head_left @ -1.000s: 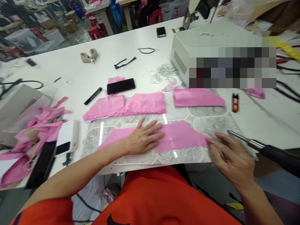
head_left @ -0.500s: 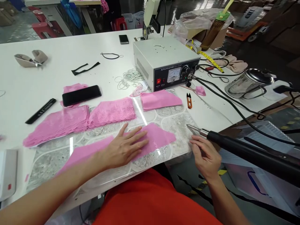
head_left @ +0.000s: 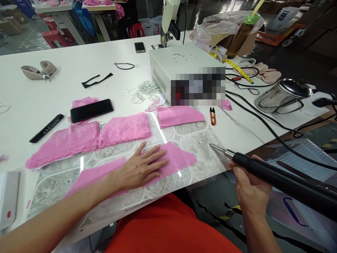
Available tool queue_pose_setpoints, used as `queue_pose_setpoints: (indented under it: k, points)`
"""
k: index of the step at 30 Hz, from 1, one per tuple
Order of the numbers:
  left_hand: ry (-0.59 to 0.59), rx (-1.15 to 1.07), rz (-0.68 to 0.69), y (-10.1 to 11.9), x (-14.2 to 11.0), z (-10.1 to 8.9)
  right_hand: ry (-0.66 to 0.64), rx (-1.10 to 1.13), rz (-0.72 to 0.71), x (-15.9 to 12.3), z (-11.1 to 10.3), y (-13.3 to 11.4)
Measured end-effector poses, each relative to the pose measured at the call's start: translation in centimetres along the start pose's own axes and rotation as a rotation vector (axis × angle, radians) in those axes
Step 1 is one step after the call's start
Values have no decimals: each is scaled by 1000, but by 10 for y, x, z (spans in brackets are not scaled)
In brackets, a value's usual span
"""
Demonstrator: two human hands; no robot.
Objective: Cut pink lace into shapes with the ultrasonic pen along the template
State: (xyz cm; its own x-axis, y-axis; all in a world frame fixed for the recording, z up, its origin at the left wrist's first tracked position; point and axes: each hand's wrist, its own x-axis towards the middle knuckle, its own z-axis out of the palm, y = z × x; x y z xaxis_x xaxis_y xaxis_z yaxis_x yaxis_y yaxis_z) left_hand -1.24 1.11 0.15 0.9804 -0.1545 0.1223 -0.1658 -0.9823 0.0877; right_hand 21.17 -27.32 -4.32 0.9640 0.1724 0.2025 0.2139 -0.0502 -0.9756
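Note:
My left hand (head_left: 143,168) lies flat with fingers spread on a pink fabric piece (head_left: 179,159), pressing it against the grey-patterned mat (head_left: 201,144). Under my left wrist, the pink fabric stretches on toward the left. At the mat's right edge, my right hand (head_left: 252,189) curls around the front of a black handpiece (head_left: 265,172) with a pointed metal tip. The thumb is on the near side and the other fingers are partly hidden behind the handle. The tip hovers near the mat, right of the fabric.
Pink lace stacks (head_left: 126,130) and folded pink fabric (head_left: 180,116) lie along the mat's far side. Behind them stands a grey control box (head_left: 181,58), its front blurred. Thread snips (head_left: 212,116), a phone (head_left: 92,110), a lidded glass jug (head_left: 284,96) and black cables (head_left: 265,119) surround the workspace.
My right hand has moved right, from below the metal tip to the black handle, and now curls around it. My left hand stays on the fabric.

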Motion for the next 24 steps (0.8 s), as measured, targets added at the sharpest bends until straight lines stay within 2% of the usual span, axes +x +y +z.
queue_pose_setpoints:
  k: [3, 6, 9, 11, 14, 16, 20, 24]
  points:
    - [22, -7, 4, 0, 0, 0, 34, 32, -72, 3, 3, -5]
    - [46, -6, 19, -1, 0, 2, 25, 139, -224, 10, 12, -8]
    - [29, -12, 14, -1, -1, 2, 6, 273, -345, 21, 22, -8]
    - [15, -16, 6, -1, -1, 2, 4, 258, -390, 29, 26, -7]
    - [16, -16, 7, -1, 0, 0, 31, 189, -431, 39, 26, -11]
    - [19, -15, 7, 0, 0, 0, 39, 228, -426, 43, 25, -21]
    - [37, -8, 18, 0, 1, 0, -37, 315, -376, 36, 32, -52]
    - [32, -2, 15, 0, 1, 1, -114, 239, -417, 24, 45, -75]
